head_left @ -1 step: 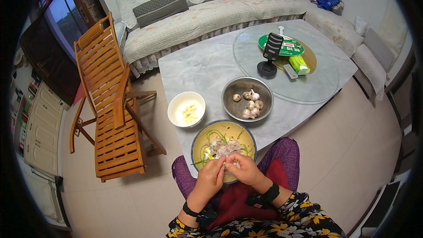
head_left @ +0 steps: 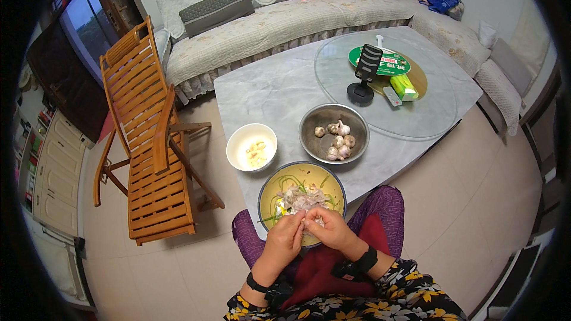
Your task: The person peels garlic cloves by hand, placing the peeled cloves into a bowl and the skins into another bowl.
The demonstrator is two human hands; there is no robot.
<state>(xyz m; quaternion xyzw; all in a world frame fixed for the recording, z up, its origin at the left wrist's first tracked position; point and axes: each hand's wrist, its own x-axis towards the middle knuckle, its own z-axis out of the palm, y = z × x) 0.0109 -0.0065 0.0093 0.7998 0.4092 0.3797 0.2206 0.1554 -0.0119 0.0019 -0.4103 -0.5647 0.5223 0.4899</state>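
Note:
My left hand (head_left: 285, 239) and my right hand (head_left: 331, 230) meet over the near part of a yellow bowl with a dark rim (head_left: 267, 190). Thumbs and fingertips are pinched together on a small pale piece of garlic, mostly covered by the fingers. Garlic skins (head_left: 302, 197) and green strips lie in that bowl under my hands. Beyond it on the left, a white bowl (head_left: 234, 150) contains peeled garlic cloves (head_left: 257, 153). A steel bowl (head_left: 309, 145) to the right of that has several whole garlic bulbs (head_left: 339, 141) in it.
The bowls stand on a marble-patterned table (head_left: 267, 92). A round glass turntable (head_left: 428, 119) carries a black phone stand (head_left: 360, 92), a green round lid (head_left: 389, 66), a tissue pack (head_left: 404, 88) and a remote (head_left: 392, 96). A wooden lounge chair (head_left: 156, 193) is at left, a sofa (head_left: 273, 30) behind.

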